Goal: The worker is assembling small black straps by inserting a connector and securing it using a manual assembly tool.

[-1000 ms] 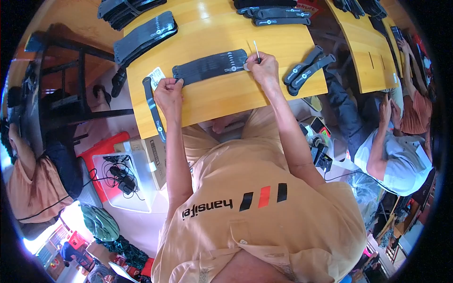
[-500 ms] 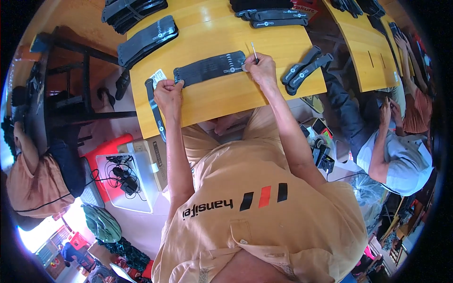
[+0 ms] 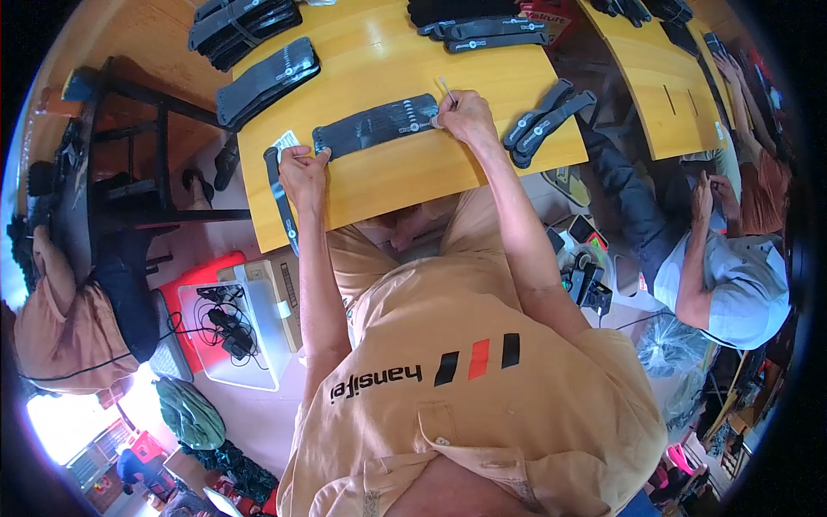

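A black rubbery strap bundle (image 3: 375, 129) lies flat across the wooden table (image 3: 379, 183) in front of me, with small white markings near its right end. My left hand (image 3: 303, 177) pinches its lower left corner between thumb and fingers. A white printed label (image 3: 286, 140) sticks out beside that hand, and a narrow black strap (image 3: 287, 207) hangs over the table's left edge just below. My right hand (image 3: 468, 118) closes around a thin metal-tipped tool (image 3: 445, 86), its tip pointing up and away. Those fingertips touch the bundle's right end; its exact contact is hidden.
Stacked black straps (image 3: 269, 82) lie at the back left, more straps (image 3: 495, 39) at the back, and two loose ones (image 3: 549, 121) at the right. A clear plastic bin (image 3: 267, 345) with cables stands on the floor at left. A co-worker (image 3: 719, 284) sits at right.
The scene has shifted slightly left in the picture. Both hands keep the same hold at the ends of the strap bundle, and the tool tilts a little more to the left.
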### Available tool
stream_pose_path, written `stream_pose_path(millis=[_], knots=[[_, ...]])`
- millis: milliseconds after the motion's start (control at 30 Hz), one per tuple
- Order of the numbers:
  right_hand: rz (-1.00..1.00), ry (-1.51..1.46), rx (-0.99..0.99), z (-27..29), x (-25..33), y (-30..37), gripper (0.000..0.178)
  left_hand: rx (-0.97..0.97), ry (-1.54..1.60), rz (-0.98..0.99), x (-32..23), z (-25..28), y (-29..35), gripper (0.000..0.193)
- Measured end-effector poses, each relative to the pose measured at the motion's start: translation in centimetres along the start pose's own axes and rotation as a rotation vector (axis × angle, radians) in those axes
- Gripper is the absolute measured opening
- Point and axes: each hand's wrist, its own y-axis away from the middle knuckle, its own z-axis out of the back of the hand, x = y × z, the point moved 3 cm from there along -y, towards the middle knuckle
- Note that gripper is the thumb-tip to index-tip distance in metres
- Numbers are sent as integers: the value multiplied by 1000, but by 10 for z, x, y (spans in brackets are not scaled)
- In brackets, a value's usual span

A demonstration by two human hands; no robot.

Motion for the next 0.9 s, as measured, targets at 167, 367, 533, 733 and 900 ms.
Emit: stream_pose_path(millis=[167, 367, 533, 733, 900], knots=[[-8, -79, 24, -2, -11, -6, 9, -43, 10, -27, -4, -2, 2, 31], [38, -273, 48, -2, -23, 5, 8, -105, 9, -105, -1, 5, 15, 25], [284, 159, -353, 15, 5, 40, 10, -54, -127, -567, -49, -18, 48, 44], [319, 380, -483, 10, 8, 36, 9, 200, -498, -879, -69, -83, 72, 80], [347, 463, -443, 4, 4, 34, 10, 223, -471, -836, -66, -83, 72, 83]])
